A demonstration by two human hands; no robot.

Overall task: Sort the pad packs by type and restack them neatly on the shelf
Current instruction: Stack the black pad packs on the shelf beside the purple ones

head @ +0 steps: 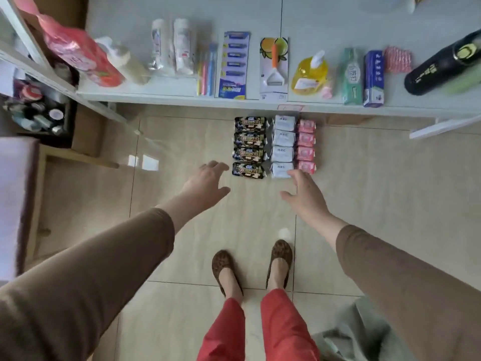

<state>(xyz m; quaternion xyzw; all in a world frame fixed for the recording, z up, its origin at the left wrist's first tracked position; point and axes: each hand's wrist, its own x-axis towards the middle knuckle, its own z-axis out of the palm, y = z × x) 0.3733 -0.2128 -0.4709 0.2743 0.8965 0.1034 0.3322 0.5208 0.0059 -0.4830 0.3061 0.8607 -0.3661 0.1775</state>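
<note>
1. The pad packs lie in three straight columns of four on a pale surface below the white shelf (182,96) — black packs (249,147) on the left, white packs (283,146) in the middle, pink packs (306,146) on the right. Each column holds one type only, so the sorting looks finished or nearly so.
2. The left hand (205,182) hovers just beside the nearest black pack, fingers spread and relaxed, holding nothing.
3. The right hand (305,194) reaches to the nearest white pack, fingers straight and apart; its fingertips lie at the pack's near edge, though I cannot tell whether they touch it. Placed at either side, the hands seem set to square up the front row.
4. The packs are soft, pillowy plastic wrappers with crimped ends — glossy and printed on the black ones, matte-looking on the white, smaller and squarer on the pink.
5. Such slick film probably slides easily, so a gentle push should align them.
</note>
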